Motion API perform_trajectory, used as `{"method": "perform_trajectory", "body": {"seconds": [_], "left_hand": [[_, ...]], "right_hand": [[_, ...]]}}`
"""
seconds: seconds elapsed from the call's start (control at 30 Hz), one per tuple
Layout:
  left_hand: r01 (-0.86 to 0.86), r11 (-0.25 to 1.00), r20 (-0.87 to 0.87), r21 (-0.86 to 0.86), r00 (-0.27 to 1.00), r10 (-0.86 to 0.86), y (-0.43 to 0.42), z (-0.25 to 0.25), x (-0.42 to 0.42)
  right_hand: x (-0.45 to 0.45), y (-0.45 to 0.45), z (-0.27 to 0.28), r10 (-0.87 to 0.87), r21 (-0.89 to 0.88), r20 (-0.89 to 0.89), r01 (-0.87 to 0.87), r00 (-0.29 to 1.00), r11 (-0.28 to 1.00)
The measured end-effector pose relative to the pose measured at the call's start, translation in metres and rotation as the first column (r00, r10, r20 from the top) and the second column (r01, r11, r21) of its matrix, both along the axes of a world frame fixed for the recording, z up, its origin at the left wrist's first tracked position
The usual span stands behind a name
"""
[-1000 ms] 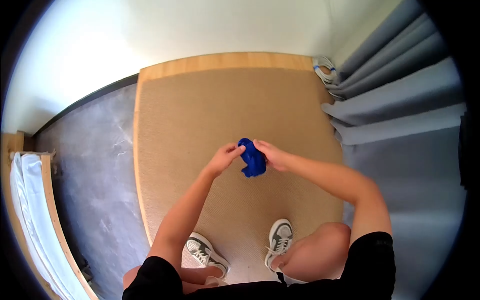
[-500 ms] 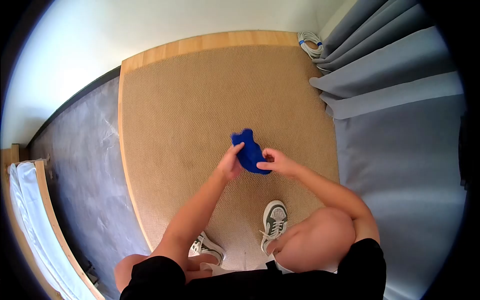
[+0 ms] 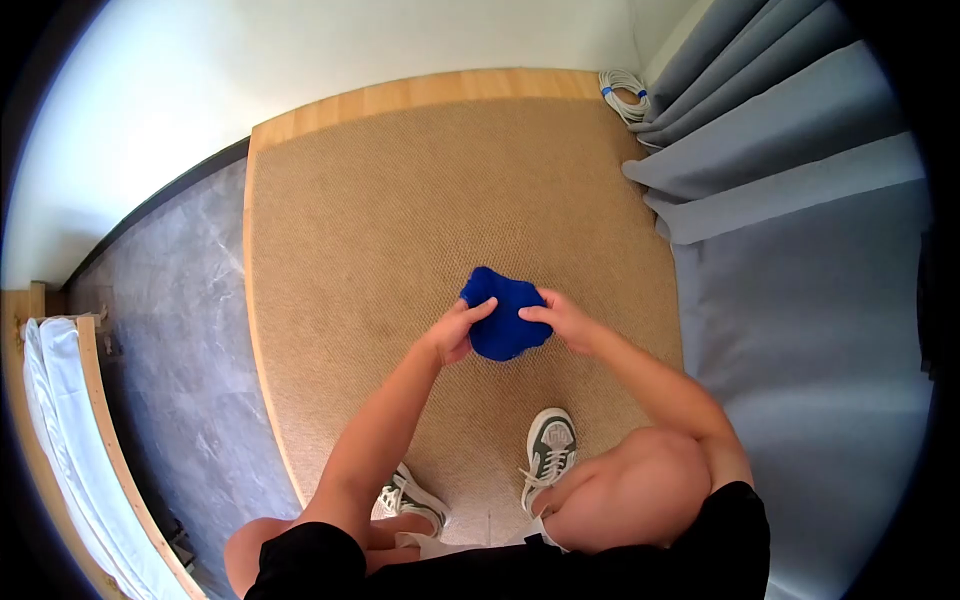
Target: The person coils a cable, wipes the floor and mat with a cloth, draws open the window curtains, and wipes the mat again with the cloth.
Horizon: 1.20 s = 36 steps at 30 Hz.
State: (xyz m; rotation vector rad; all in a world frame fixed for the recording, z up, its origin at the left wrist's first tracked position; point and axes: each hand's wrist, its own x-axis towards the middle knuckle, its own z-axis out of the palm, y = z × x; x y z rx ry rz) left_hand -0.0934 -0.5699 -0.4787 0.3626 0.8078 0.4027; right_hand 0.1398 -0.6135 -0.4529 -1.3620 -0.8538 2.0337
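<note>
A blue cloth (image 3: 507, 325) is held up between my two hands above the brown carpet (image 3: 400, 210). My left hand (image 3: 462, 328) grips its left edge, thumb lying on top and fingers underneath. On the opposite side my right hand (image 3: 560, 318) pinches the right edge in the same way, thumb on the near face. The cloth is spread into a rounded, uneven shape with a soft, fuzzy-looking surface. Most of my fingers are hidden behind it.
Grey curtains (image 3: 790, 200) hang along the right, with a coiled pale cable (image 3: 624, 97) at their far end. To the left, beyond the carpeted platform's wooden edge, lies a grey floor (image 3: 180, 280) and a wood-framed bed (image 3: 110, 440). My shoes (image 3: 550, 450) stand on the carpet.
The cloth was narrow and partly bunched; now it is spread wider. My right hand has shifted slightly right and up, taking its right edge. My left hand still holds the left side.
</note>
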Motion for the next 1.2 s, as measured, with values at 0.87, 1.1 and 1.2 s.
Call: {"method": "perform_trajectory", "body": {"seconds": [0.87,1.1,1.2], "left_hand": [[0.566,0.506,-0.690,0.652,0.719,0.085,-0.014,-0.015,0.026],[0.943,0.317,-0.990,0.106,0.071,0.120,-0.024,-0.054,0.002],[0.967,0.255,-0.997,0.019,-0.001,0.077,-0.030,-0.064,-0.001]], "right_hand": [[0.067,-0.062,-0.015,-0.524,0.177,0.122,0.501,0.843,0.847],[0.162,-0.057,-0.025,-0.816,0.589,0.457,0.567,0.354,0.576],[0.174,-0.047,-0.070,-0.655,0.642,0.730,0.135,0.193,0.755]]}}
